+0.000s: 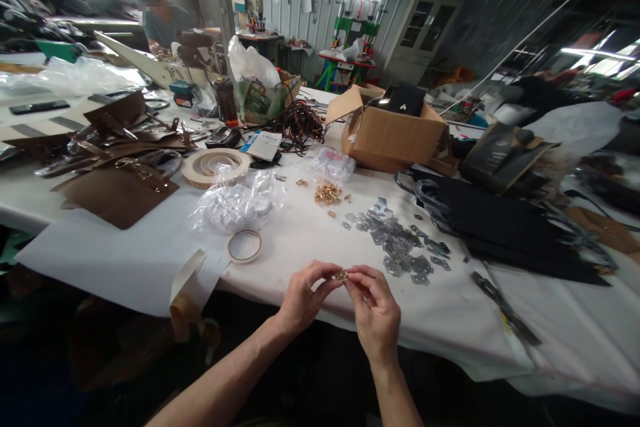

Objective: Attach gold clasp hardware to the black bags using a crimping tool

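Note:
Between my two hands, just above the table's front edge, is a small gold metal fitting (341, 275). The fingertips of my left hand (306, 295) pinch it from the left. My right hand (373, 307) is closed on its right side with thumb and fingers. Its exact shape is partly covered by the fingers. Beyond the hands lies a small heap of gold metal fittings (329, 193). To the right of that spreads a pile of flat grey metal plates (397, 243) with holes in them.
A masking tape roll (245, 247) and a clear plastic bag (237, 200) lie left of the hands. Brown leather pieces (120, 193) are farther left. A cardboard box (393, 137) stands behind; black fabric panels (510, 227) and a dark tool (505, 307) lie right. A person (163, 17) is at back left.

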### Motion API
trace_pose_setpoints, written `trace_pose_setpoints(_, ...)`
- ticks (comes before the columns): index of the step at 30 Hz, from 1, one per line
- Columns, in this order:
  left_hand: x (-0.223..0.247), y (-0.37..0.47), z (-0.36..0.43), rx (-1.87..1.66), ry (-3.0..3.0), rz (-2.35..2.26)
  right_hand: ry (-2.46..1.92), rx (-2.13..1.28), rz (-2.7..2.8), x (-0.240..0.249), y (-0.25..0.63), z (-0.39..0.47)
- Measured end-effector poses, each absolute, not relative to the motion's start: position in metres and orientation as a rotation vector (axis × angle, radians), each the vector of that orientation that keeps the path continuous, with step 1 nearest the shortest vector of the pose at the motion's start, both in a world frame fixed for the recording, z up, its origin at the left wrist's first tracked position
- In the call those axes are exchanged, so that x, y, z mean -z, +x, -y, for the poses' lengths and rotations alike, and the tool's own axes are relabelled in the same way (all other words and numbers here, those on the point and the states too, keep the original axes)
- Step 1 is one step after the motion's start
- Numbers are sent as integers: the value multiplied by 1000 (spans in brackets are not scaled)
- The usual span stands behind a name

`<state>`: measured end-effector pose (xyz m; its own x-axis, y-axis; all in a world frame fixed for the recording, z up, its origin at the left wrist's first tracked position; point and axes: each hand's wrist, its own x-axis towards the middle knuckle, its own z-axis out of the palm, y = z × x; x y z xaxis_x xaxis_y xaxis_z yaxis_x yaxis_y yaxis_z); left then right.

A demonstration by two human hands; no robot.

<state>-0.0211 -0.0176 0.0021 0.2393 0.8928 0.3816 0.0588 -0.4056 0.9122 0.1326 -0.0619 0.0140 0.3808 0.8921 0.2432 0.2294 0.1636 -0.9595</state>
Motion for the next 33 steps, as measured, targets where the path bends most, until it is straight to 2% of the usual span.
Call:
trace_pose_setpoints(14, -30, -29, 37, -1135, 1667, -807, -1191, -219, 1587, -21, 145, 83)
trace_pose_setpoints(20, -33, -35, 37, -1151, 1769, -738, -1169, -449, 1582, -33, 153, 85)
trace_pose_setpoints(33, -43, -38, 44, -1084, 1769, -741, -1136, -578, 1611, -46, 158, 91)
